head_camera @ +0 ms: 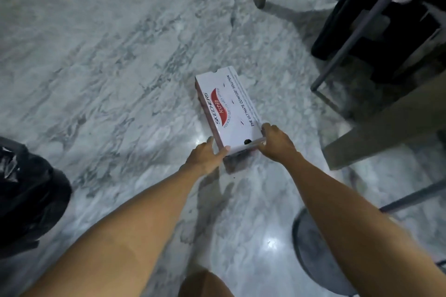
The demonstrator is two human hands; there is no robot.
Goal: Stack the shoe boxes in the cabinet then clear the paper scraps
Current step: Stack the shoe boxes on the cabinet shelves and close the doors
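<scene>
Two hands are on one shoe box (229,108) as I watch from the head camera: the left hand (205,158) clamps the near left corner, thumb lying along the lid's edge and the other fingers curled down the side, and the right hand (275,143) wraps the near right corner with its fingers bent over the lid's rim. I judge this end-on grip is meant to keep the lid shut while the box comes off the floor (96,67), since both thumbs bear on the lid rather than on the base. The box sits low over the marble floor, its long axis pointing away from me, and the far end looks close to the floor; whether it touches I cannot tell. No cabinet shows in this view, so the stacking is not yet done for this box, and I see no paper scraps either. Room to move is wide to the left and ahead, where the floor is bare. To the right it is tighter: a pale wooden beam (386,128) and the thin metal legs of a dark chair (386,31) stand near the box's right edge. A black bag (29,195) lies well apart at the left, and a round grey stand (318,255) sits under my right forearm.
</scene>
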